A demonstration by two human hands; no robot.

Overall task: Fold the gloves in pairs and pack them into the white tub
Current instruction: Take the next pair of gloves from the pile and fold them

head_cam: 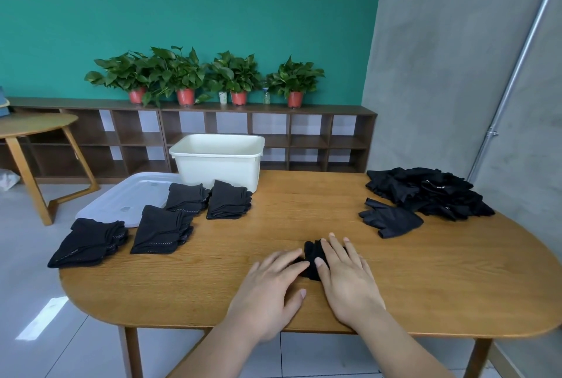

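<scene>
Your left grip (pixel 273 283) and right grip (pixel 346 274) lie flat with fingers spread, pressing a small, bunched black glove (pixel 313 256) against the near middle of the desk (pixel 304 201). Folded dark glove stacks (pixel 158 230) sit at the left near the white tub (pixel 219 165). A loose black glove pile (pixel 431 192) lies at the far right.

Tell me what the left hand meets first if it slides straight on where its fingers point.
The left hand would meet the black glove at its fingertips, partly under the right hand; they may already touch.
</scene>
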